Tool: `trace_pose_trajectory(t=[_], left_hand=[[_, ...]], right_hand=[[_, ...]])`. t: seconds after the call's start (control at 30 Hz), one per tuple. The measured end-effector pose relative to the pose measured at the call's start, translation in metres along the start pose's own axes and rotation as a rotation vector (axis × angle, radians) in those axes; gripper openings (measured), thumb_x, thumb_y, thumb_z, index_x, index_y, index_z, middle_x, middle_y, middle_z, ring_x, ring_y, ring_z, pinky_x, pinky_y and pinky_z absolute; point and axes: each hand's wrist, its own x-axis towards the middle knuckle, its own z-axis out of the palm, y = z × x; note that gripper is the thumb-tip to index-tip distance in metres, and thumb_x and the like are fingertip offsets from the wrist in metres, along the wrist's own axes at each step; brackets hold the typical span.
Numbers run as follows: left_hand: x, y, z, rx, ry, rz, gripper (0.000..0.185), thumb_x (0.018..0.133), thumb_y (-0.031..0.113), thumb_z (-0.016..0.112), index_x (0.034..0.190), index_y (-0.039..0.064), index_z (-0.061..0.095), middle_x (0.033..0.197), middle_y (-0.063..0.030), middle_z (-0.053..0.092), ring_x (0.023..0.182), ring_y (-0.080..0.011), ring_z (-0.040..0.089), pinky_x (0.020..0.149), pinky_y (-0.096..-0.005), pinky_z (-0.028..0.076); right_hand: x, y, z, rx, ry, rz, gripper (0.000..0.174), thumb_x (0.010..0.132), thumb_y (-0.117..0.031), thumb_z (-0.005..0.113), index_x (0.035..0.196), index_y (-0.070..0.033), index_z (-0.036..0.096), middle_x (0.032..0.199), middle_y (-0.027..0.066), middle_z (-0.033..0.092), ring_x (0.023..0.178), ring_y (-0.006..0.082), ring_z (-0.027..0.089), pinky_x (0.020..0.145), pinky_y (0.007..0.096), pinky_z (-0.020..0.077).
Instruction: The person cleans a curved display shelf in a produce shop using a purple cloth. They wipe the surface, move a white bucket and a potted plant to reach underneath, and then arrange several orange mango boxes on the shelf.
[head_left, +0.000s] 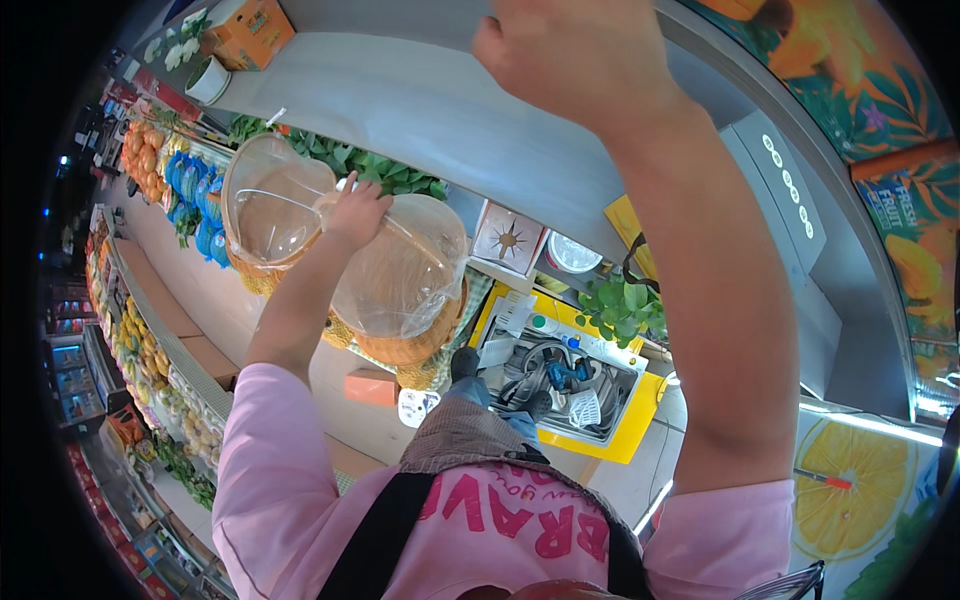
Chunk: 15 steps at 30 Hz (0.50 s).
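Observation:
My left hand (358, 214) is closed around the handles of two wicker baskets lined with clear plastic. One basket (274, 199) lies to the left of the hand. The other basket (405, 277) sits to its right and lower, its pale handle running from my fingers across the opening. My right hand (577, 52) is raised high at the top edge, in front of a grey shelf or panel (375, 82). Its fingers are partly cut off by the frame, so whether it holds anything does not show.
Below, a steel tub (626, 382) with yellow edging holds a blue power tool (566, 371) and cables. A white box (506, 240), a white bucket (574, 251) and a potted plant (619, 300) stand nearby. Netted fruit (202, 195) fills the left side. An orange box (247, 34) stands upper left.

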Motion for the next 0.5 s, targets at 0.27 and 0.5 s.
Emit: trace_pose_trajectory(t=[0.27,0.5], left_hand=[[-0.053,0.045,-0.092,-0.104,-0.016,0.343,0.019,0.066,0.009,0.065,0.084,0.008,0.059,0.088,-0.0070,0.054,0.105,-0.0260,0.051,0.112,-0.0542,0.022],[-0.065,0.116,-0.150,-0.288,-0.125,0.489,0.029,0.057,0.013,0.072,0.084,0.008,0.061,0.084,-0.0050,0.059,0.099,-0.0241,0.055,0.112,-0.0535,0.023]], right_hand=[[-0.096,-0.062,-0.038,0.219,-0.064,0.262,0.037,0.066,-0.006,0.064,0.103,-0.007,0.063,0.101,0.0095,0.059,0.091,0.0269,0.058,0.076,0.0407,0.0467],[-0.220,-0.165,-0.062,0.558,-0.429,0.814,0.045,0.073,-0.011,0.065,0.117,-0.003,0.056,0.114,0.0141,0.056,0.103,0.0325,0.057,0.087,0.0403,0.0480]])
